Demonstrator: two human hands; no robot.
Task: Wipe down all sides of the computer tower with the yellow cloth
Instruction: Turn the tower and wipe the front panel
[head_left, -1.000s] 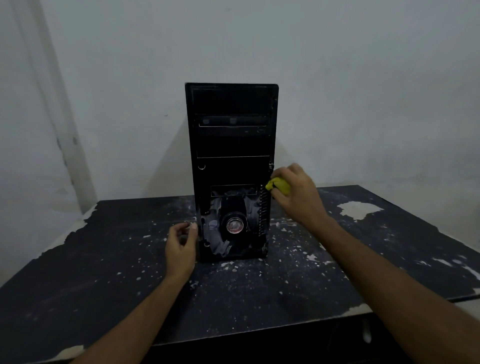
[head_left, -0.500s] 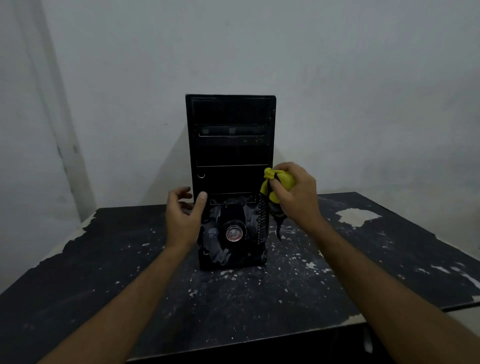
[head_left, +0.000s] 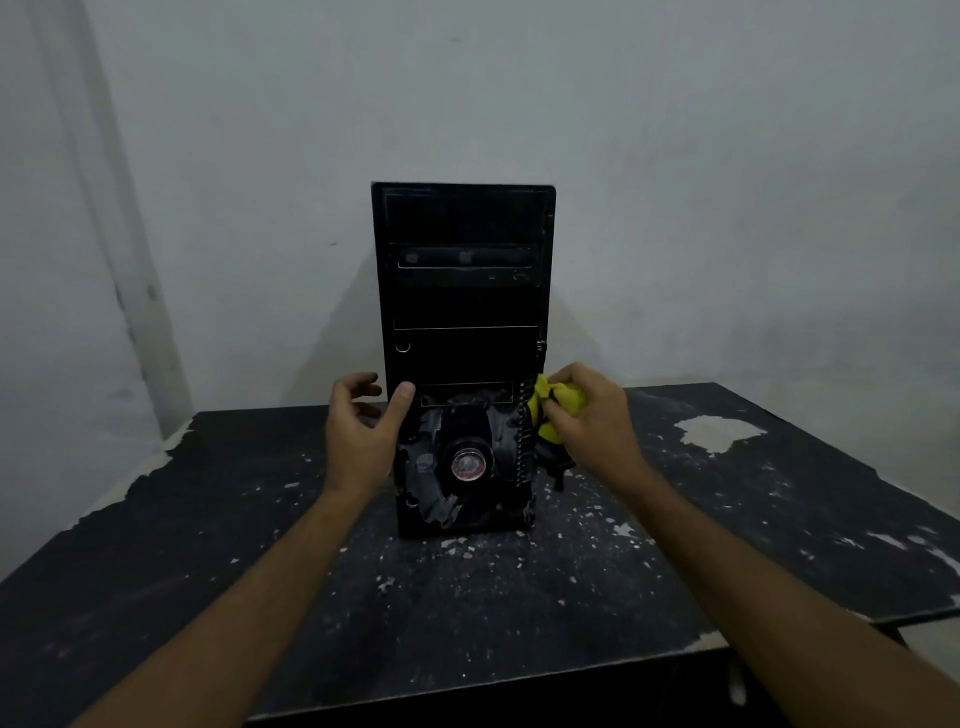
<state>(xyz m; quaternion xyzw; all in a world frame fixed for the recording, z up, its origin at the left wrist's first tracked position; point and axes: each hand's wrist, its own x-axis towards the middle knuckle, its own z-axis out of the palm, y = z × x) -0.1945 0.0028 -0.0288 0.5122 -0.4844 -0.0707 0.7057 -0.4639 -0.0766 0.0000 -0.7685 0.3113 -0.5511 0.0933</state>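
The computer tower (head_left: 465, 332) stands upright at the centre of the frame, on a dark, paint-flecked tabletop (head_left: 519, 597) and close to the pale wall behind it, with its front panel facing the camera. The right hand (head_left: 597, 421) has its fingers curled round the bunched yellow cloth (head_left: 558, 402) and holds it against the tower's right front edge, about a third of the way up, just beside the ribbed strip that runs down that corner; a darker tail of the cloth hangs below the hand. The left hand (head_left: 363, 431) holds nothing: it sits at the tower's left front edge with the thumb laid on the front panel and the fingers loosely spread toward the left side, apparently steadying the case. The step in hand looks like wiping the right side or right corner, low down. How much of the tower is already clean cannot be told from here; the lower front panel shows pale smears, and the top, back and far sides are out of sight. The next move likely calls for keeping the tower braced with the left hand while the cloth is drawn along the right edge with steady pressure, then turning the case to reach the hidden faces.
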